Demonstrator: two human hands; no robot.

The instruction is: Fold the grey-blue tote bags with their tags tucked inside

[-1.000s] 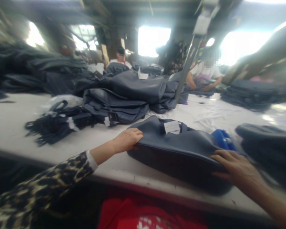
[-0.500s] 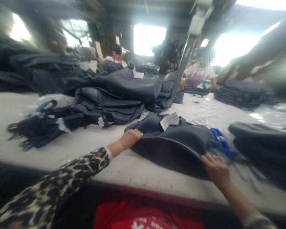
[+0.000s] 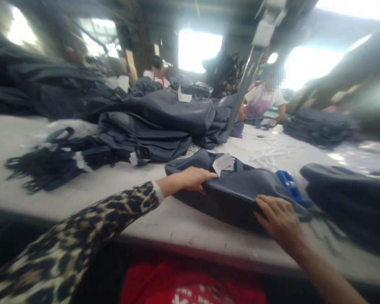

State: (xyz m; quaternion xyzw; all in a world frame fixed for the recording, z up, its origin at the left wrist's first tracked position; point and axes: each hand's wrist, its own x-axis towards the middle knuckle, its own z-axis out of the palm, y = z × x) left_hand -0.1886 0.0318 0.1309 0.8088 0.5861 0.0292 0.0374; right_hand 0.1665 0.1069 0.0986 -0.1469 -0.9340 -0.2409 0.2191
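Note:
A dark blue-grey bag (image 3: 240, 185) of leather-like material lies on its side near the table's front edge. My left hand (image 3: 194, 179) pinches the bag's front edge left of its middle, thumb and fingers closed over the rim. Farther right, my right hand (image 3: 277, 213) grips the same edge with its fingers curled over the top and the thumb below. A white paper label (image 3: 223, 164) sticks up from the bag just behind my left fingertips. Behind the bag's right end lies a blue plastic object (image 3: 289, 185), partly covered; I cannot make out its kind.
Bundled dark straps (image 3: 66, 162) lie at left on the white table (image 3: 139, 202). More bags (image 3: 174, 112) are heaped behind them, and dark folded pieces (image 3: 348, 190) are stacked at right. A metal post (image 3: 240, 95) rises mid-table. Two people (image 3: 262, 99) (image 3: 157, 76) are across it.
My left hand has slid rightward along the bag's edge from its left corner. My right hand has shifted slightly left and up. The bag's front edge now looks straighter and less bowed.

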